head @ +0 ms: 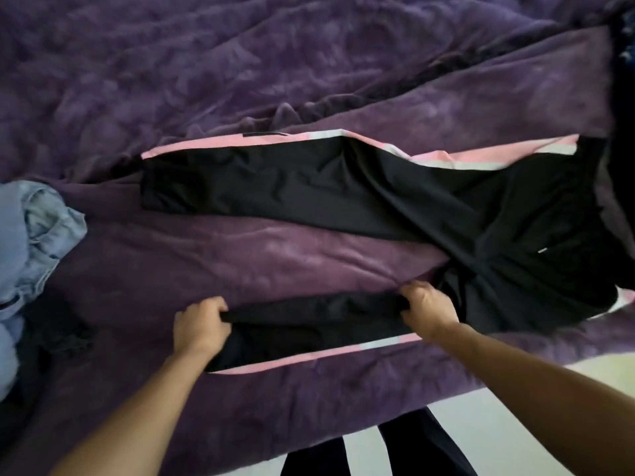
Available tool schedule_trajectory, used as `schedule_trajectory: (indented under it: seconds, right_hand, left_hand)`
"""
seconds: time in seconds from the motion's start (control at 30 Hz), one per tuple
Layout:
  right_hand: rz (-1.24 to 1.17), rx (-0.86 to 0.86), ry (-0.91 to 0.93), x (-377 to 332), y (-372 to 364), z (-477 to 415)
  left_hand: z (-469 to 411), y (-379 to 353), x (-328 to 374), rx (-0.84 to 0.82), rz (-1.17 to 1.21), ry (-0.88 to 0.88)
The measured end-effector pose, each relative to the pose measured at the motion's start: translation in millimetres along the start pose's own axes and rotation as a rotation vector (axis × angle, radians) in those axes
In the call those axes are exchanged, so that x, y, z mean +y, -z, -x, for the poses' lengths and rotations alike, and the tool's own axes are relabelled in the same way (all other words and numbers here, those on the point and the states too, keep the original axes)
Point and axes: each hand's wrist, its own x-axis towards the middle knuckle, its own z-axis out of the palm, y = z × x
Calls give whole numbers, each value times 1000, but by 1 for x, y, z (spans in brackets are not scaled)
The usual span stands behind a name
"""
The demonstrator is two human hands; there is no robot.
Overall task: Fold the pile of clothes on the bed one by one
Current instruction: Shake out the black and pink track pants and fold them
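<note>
A rumpled purple blanket [240, 80] covers the bed and fills most of the view. Spread across it lies a pair of black trousers [275, 187] with pink and white stripes down the sides, waist to the right and legs running left. The far leg lies flat and nearly straight. The near leg is bunched along its upper edge, with its striped seam showing along the near side.

At the left edge sits the pile of clothes [37, 228], crumpled light blue denim with a dark garment [58, 334] just beside it on the near side. The pile lies well apart from the trousers.

Both bare forearms reach in from the near edge, angled up and inward over the blanket. The left hand [199, 324] is at the cuff end of the near leg, knuckles up, with fingers curled round a fold of the black cloth. The right hand [427, 305] holds the same leg closer to the crotch, fingers also curled over the gathered edge. The two hands are apart, with the fabric stretched between them.

At the bottom, beyond the bed's near edge, a pale floor [515, 434] shows.
</note>
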Motion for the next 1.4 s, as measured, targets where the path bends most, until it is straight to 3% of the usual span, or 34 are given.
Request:
schedule_trajectory:
  seconds: [0.1,0.2,0.27,0.33,0.43,0.53,0.67,0.77,0.87,0.93,1.0,1.07,1.13,1.27,1.33,1.4]
  right_hand:
    - [-179,304,78,0,26,-10]
    - [-312,537,103,-5,57,-13]
    - [-292,503,81,7,62,-4]
    - [-233,388,14,34,51,13]
    - [-141,254,-142,95,26,45]
    - [9,245,-251,164,7,65]
    - [117,216,-360,243,-7,52]
    - [202,223,-346,290,-10,31]
    - [-59,440,-353,314,12,24]
    - [-272,568,-318,319,31,28]
    - [-318,624,-210,324,42,40]
    - [-196,565,-81,333,37,54]
    - [-8,466,-3,346,22,64]
    - [282,208,1,367,-6,63]
    - [328,234,-15,373,-14,49]
    - [284,375,24,376,-13,36]
  left_hand:
    - [-16,37,-16,147,78,123]
    - [-19,64,-15,236,-32,207]
    - [-9,68,3,292,-97,126]
    - [11,61,37,314,-126,-88]
    - [52,21,104,198,-219,-405]
    - [87,-35,169,68,-320,-566]
    - [85,-87,212,121,-398,-513]
    - [65,-96,216,249,-318,-522]
    - [68,-91,206,334,-164,-548]
    - [90,-85,198,233,-211,-423]
    - [119,-92,187,23,-355,-257]
    - [148,-101,182,-109,-482,-156]
    - [167,-112,190,-54,-445,-164]
    - [184,-141,246,109,-280,-464]
    - [181,-159,277,115,-306,-482]
    - [171,-171,294,131,-341,-386]
